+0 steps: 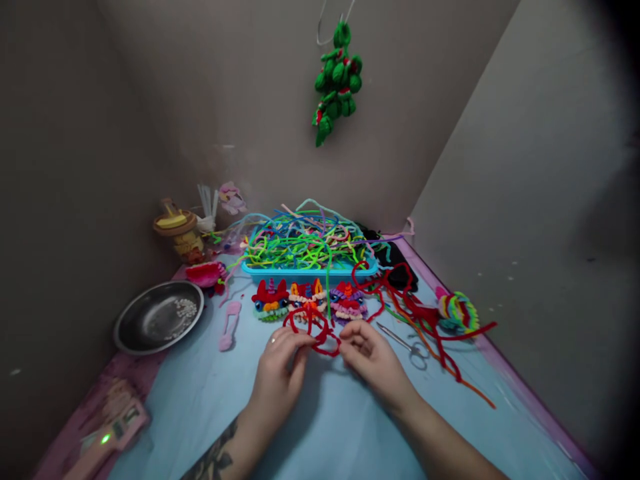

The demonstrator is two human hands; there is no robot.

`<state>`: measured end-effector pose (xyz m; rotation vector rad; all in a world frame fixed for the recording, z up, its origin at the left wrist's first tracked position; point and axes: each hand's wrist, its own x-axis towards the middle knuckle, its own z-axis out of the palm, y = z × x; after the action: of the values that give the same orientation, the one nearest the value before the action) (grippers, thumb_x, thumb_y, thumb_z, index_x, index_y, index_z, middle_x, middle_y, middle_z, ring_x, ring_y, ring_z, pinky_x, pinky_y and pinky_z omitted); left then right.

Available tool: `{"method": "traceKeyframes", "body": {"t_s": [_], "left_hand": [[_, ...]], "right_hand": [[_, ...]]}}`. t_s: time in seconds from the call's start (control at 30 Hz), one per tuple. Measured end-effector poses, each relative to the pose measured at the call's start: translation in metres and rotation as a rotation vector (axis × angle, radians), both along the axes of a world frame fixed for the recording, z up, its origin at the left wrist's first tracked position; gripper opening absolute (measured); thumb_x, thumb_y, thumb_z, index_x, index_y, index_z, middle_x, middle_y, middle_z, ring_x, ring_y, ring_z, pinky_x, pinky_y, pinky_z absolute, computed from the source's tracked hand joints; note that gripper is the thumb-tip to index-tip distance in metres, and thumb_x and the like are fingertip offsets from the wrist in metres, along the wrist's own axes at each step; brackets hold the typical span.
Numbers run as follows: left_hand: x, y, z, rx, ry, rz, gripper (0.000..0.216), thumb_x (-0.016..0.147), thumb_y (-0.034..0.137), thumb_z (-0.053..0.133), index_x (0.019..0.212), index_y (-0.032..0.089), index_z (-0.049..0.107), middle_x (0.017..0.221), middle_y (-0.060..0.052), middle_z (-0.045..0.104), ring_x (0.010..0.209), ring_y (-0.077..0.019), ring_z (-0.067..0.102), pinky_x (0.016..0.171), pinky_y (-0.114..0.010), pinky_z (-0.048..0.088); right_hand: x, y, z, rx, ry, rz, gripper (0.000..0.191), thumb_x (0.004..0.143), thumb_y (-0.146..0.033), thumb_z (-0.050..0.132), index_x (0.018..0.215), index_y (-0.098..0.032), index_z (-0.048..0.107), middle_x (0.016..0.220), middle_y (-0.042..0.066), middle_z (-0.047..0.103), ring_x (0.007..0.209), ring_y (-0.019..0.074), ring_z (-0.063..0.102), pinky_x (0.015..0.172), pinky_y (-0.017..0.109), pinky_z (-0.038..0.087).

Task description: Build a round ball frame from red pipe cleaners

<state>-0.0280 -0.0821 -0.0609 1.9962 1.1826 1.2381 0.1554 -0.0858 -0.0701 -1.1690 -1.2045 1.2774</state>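
1 red fuzzy wire (330, 353) | L hand (279, 363) pinching it | R hand (373, 360) fingertips at its 3 o'clk, grip can't tell | scissors (406, 345) R hand's 3 o'clk

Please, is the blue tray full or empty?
The tray is full: colourful strands are heaped above its rim, and a green strand hangs over its front.

From the person's head, 1 camera looks forward and down across the table (333, 433), near enough that the left hand (281, 363) and right hand (373, 363) sit just below centre, yet wide enough to include the surrounding walls (240, 100).
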Motion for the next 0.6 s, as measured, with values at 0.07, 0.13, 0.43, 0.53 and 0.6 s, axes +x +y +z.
{"method": "traceKeyframes", "body": {"t_s": [0.07, 0.13, 0.43, 0.53, 0.6], "left_hand": [[0.0001, -0.0001, -0.0019, 0.057, 0.034, -0.019, 0.021, 0.083, 0.009, 0.051, 0.091, 0.022, 0.065, 0.084, -0.004, 0.069, 0.082, -0.0191, 0.059, 0.08, -0.032, 0.044], [0.0003, -0.0004, -0.0033, 0.068, 0.046, -0.027, 0.022, 0.082, 0.008, 0.051, 0.091, 0.022, 0.065, 0.084, -0.005, 0.069, 0.082, -0.0194, 0.059, 0.08, -0.032, 0.044], [0.0024, -0.001, -0.0025, -0.085, -0.027, 0.026, 0.013, 0.083, 0.015, 0.053, 0.088, 0.02, 0.064, 0.085, -0.005, 0.069, 0.081, -0.0178, 0.063, 0.074, -0.028, 0.048], [0.0038, -0.0013, -0.001, -0.127, -0.018, 0.006, 0.012, 0.083, 0.016, 0.054, 0.086, 0.02, 0.064, 0.084, -0.004, 0.069, 0.079, -0.0176, 0.063, 0.073, -0.027, 0.049], [0.0046, -0.0017, -0.0003, -0.133, -0.003, -0.021, 0.013, 0.083, 0.015, 0.053, 0.086, 0.02, 0.065, 0.082, -0.004, 0.07, 0.078, -0.0175, 0.064, 0.073, -0.027, 0.049]], "right_hand": [[-0.0038, 0.0006, -0.0004, -0.133, 0.122, 0.026, 0.028, 0.07, -0.037, 0.071, 0.081, -0.02, 0.051, 0.06, -0.006, 0.053, 0.044, 0.0069, 0.046, 0.038, 0.016, 0.03], [-0.0061, 0.0001, -0.001, -0.201, 0.194, 0.013, 0.032, 0.067, -0.035, 0.074, 0.085, -0.02, 0.052, 0.058, -0.007, 0.052, 0.041, 0.0049, 0.042, 0.037, 0.015, 0.026], [-0.0077, 0.0, -0.0046, -0.171, 0.213, -0.023, 0.027, 0.062, -0.035, 0.078, 0.071, -0.017, 0.059, 0.06, -0.004, 0.06, 0.053, 0.0088, 0.052, 0.05, 0.019, 0.036], [-0.0058, 0.0019, -0.0077, -0.097, 0.156, -0.077, 0.024, 0.062, -0.034, 0.077, 0.071, -0.017, 0.063, 0.065, -0.001, 0.063, 0.062, 0.0124, 0.056, 0.059, 0.023, 0.042], [-0.0043, 0.0028, -0.009, -0.064, 0.078, -0.102, 0.021, 0.062, -0.032, 0.076, 0.071, -0.017, 0.065, 0.068, 0.0, 0.064, 0.065, 0.0143, 0.057, 0.062, 0.026, 0.044]]}}
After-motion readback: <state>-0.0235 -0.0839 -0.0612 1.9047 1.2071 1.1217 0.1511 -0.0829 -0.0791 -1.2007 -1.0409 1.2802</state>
